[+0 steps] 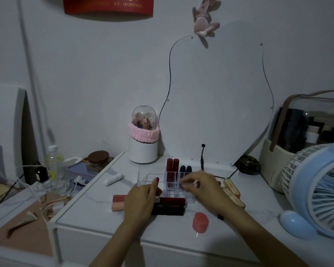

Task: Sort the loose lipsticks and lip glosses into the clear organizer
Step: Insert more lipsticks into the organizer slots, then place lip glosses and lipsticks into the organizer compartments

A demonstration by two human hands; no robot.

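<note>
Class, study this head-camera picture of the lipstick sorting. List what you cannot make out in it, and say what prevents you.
- Head view: the front slots of the clear plastic organizer are covered by both hands.
- What the right hand pinches is motion-blurred and too small to name.
- The dark red lipstick tubes lying flat are partly under the left hand, so their count is unsure.
- The pale blue fan is cut off by the right edge.
</note>
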